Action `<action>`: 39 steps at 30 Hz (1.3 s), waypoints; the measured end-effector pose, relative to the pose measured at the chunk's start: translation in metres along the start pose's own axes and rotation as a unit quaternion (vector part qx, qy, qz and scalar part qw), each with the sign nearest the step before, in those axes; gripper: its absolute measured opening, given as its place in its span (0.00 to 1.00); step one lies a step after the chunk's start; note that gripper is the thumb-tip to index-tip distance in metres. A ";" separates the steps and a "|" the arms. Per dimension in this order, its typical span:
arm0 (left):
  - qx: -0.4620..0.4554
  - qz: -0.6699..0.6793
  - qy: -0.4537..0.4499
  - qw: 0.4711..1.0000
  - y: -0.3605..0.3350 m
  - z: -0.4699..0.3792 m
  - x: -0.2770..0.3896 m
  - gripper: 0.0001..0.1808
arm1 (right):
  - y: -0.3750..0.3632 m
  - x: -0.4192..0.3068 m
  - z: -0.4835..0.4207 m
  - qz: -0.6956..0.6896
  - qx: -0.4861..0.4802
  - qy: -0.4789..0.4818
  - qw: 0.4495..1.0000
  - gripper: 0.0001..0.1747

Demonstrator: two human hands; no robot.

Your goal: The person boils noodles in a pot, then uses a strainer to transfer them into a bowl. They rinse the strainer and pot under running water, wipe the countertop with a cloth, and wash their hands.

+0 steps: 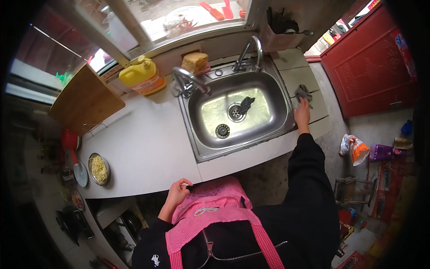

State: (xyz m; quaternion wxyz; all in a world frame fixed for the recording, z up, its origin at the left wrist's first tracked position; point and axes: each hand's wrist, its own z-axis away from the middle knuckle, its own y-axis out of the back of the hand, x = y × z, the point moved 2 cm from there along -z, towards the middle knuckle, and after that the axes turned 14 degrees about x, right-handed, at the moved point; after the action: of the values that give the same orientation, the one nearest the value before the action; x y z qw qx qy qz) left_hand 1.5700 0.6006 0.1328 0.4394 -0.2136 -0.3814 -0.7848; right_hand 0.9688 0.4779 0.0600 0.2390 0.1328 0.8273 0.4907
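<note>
My right hand (302,116) reaches to the tiled counter right of the sink. Its fingers are on a crumpled grey cloth (303,93), gripping its near end. My left hand (178,194) is by the counter's front edge, in front of the pink apron (211,196). Its fingers are loosely bent, and nothing shows in them. Between the hands lies a stainless steel sink (282,101). A dark, clumped scouring pad or rag (247,105) lies partly over the drain (234,113). A round drain strainer (222,131) rests on the basin floor.
Two chrome faucets (258,53) (191,79) rise behind the sink. A yellow jug (142,75) and a sponge-like block (195,63) stand near the window. At left are a wooden board (87,101) and a bowl of pale shreds (98,169). A red door (373,67) stands right.
</note>
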 end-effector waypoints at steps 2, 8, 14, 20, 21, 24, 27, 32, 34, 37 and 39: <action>0.004 0.003 0.023 1.000 -0.014 -0.011 0.018 0.14 | -0.009 0.014 -0.022 0.027 0.015 0.019 0.999 0.31; 0.034 0.001 0.019 0.999 -0.045 -0.007 0.027 0.13 | -0.055 0.107 -0.038 0.023 -0.043 0.090 0.995 0.20; 0.094 0.103 -0.047 0.989 -0.068 0.007 -0.023 0.11 | -0.059 0.134 0.023 0.017 0.003 0.249 0.968 0.19; 0.212 0.150 -0.013 0.966 -0.029 0.099 -0.085 0.12 | 0.018 -0.095 0.134 -0.063 -0.145 0.206 0.966 0.18; 0.225 0.168 -0.012 0.960 -0.020 0.118 -0.110 0.12 | 0.023 -0.132 0.174 -0.153 -0.123 0.261 0.945 0.18; 0.301 0.207 -0.011 0.931 0.015 0.189 -0.175 0.12 | 0.050 -0.264 0.300 -0.378 -0.181 0.327 0.847 0.10; 0.384 0.217 0.041 0.897 0.041 0.276 -0.255 0.12 | 0.099 -0.387 0.420 -0.489 -0.461 0.193 0.714 0.12; 0.562 0.320 0.092 0.758 0.061 0.417 -0.382 0.11 | 0.166 -0.529 0.577 -0.447 -0.518 0.343 0.643 0.15; 0.596 0.339 0.109 0.719 0.062 0.454 -0.422 0.11 | 0.203 -0.575 0.630 -0.364 -0.476 0.442 0.668 0.19; 0.612 0.360 0.113 0.695 0.081 0.494 -0.457 0.11 | 0.172 -0.639 0.705 -0.434 -0.581 0.366 0.583 0.15; 0.619 0.373 0.101 0.684 0.098 0.507 -0.484 0.11 | 0.157 -0.696 0.744 -0.404 -0.716 0.221 0.525 0.14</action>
State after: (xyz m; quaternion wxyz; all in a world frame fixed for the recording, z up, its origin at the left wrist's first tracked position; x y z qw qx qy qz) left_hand 1.9065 1.2229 0.1615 0.7638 0.0629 -0.6225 -0.1583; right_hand 1.9496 0.7947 0.0816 0.2357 -0.5438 0.1894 0.7828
